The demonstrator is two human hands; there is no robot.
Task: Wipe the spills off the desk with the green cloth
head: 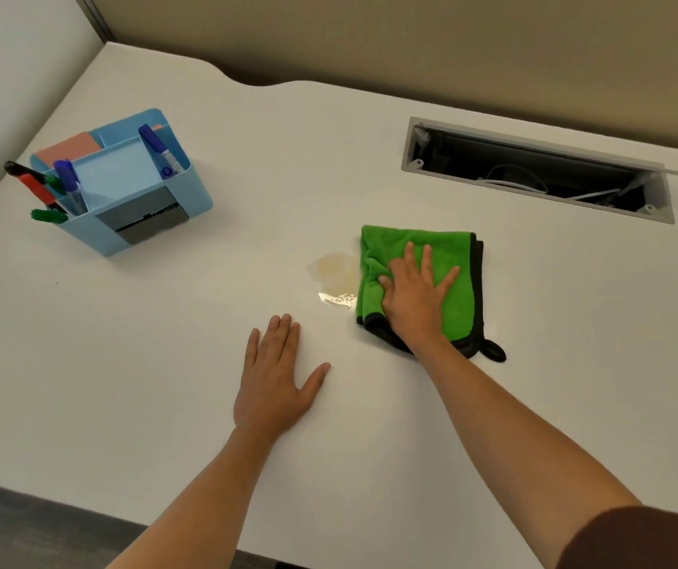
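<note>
Two hands on the white bench (pixel 493 404). My right hand (pixel 415 299) lies flat on the green cloth (pixel 458 273), fingers spread, palm pressing down, w/ a bit of fabric bunched at the thumb side; grip not closed around it. Cloth is folded, black edging, hang loop at its near right corner, sitting mid-bench. Yellowish spill (pixel 335 277) touches the cloth's left edge. My left hand (pixel 277 377) rests flat, released, nearer me & left of the spill. Blue organizer (pixel 131 190) w/ markers far left; open cable tray (pixel 534 170) at back right.
</note>
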